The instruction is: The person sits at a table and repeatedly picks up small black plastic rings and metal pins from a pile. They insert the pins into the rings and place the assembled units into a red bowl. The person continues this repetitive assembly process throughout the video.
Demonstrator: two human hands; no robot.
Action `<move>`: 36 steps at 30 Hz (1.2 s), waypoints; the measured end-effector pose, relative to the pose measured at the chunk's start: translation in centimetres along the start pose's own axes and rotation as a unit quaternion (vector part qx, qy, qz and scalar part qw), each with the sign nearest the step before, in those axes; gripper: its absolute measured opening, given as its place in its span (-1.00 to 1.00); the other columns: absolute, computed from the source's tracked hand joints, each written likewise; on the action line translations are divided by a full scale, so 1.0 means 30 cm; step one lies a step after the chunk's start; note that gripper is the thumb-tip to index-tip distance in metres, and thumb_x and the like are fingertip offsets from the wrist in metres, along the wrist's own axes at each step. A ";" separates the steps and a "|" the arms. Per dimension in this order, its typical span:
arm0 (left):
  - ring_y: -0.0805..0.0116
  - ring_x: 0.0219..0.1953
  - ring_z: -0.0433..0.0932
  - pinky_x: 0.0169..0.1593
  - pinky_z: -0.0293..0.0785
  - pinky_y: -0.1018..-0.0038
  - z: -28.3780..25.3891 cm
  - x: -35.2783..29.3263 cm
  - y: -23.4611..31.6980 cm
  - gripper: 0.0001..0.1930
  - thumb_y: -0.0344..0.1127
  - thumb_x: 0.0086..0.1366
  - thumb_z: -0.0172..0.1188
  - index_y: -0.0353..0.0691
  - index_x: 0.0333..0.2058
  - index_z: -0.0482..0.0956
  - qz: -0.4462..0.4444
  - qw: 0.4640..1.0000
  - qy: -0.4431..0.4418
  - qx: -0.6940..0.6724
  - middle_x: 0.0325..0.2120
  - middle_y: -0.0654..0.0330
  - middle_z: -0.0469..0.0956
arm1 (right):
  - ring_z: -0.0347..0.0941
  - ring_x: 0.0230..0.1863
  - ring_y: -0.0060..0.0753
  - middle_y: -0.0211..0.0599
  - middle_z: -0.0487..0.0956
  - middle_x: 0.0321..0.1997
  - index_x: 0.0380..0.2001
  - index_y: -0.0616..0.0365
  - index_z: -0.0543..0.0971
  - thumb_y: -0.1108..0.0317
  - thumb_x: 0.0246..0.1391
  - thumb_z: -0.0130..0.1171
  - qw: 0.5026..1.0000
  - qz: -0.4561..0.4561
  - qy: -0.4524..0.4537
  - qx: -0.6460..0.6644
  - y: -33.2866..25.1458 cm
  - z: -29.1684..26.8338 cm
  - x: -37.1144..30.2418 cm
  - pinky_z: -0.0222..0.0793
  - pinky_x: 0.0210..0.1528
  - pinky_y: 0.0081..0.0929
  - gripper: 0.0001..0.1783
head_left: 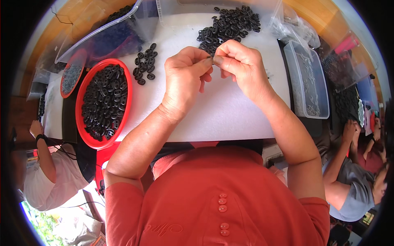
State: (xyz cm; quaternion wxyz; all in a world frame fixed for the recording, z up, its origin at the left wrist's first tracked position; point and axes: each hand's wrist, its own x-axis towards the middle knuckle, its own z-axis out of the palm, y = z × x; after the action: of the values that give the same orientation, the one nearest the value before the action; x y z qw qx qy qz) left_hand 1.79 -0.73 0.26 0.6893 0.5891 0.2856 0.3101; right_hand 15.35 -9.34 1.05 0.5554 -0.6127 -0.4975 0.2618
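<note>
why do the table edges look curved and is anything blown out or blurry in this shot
Head view: fisheye bends the white work surface edges toward the dark round rim; daylight is bright, nearly washing out that surface; the left hand and right hand are sharp, the tiny part pinched between them too small to resolve.

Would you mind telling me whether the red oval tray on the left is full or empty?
Full: the red oval tray is heaped nearly rim to rim with small black ring parts.

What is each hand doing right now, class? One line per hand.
Left hand: closed, pinching a small dark piece at the fingertips.
Right hand: closed, pinching the same piece from the other side.
</note>
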 end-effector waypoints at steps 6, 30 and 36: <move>0.55 -0.59 0.49 -0.66 0.32 0.62 -0.007 0.006 -0.009 -0.95 -0.50 0.25 0.18 -0.38 -0.35 0.54 -0.013 1.000 0.010 -0.001 -0.56 0.23 0.53 | 0.38 -0.51 -0.75 -0.57 0.51 -0.52 -0.40 0.15 0.55 0.40 0.19 0.17 0.999 0.019 -0.014 0.032 0.031 0.011 -0.001 0.14 -0.54 -0.74 -0.91; 0.38 -0.54 0.52 -0.56 0.41 0.51 -0.064 0.063 -0.001 -0.84 -0.42 0.32 0.18 -0.44 -0.28 0.53 -0.034 0.995 0.007 -0.096 -0.48 0.11 0.55 | 0.56 -0.29 -0.08 -0.24 0.61 -0.36 -0.41 0.17 0.59 0.35 -0.02 0.25 0.813 -0.144 -0.020 -0.563 0.087 -0.118 0.038 0.41 -0.22 -0.13 -0.87; 0.25 -0.31 0.58 -0.25 0.51 0.42 -0.056 0.068 0.000 -0.83 -0.39 0.36 0.11 -0.43 -0.24 0.51 0.005 0.989 0.008 -0.145 -0.35 0.07 0.57 | 0.54 -0.37 -0.18 -0.22 0.57 -0.42 -0.41 0.23 0.54 0.48 -0.03 0.27 0.914 -0.221 -0.029 -0.339 0.026 -0.066 0.036 0.41 -0.33 -0.30 -0.88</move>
State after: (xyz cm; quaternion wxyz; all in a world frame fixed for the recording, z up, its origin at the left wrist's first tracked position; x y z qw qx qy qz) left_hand 1.83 1.91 -0.06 0.7636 0.4817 0.2406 0.3563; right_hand 17.72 -9.12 1.07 0.3433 -0.6308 -0.6950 -0.0342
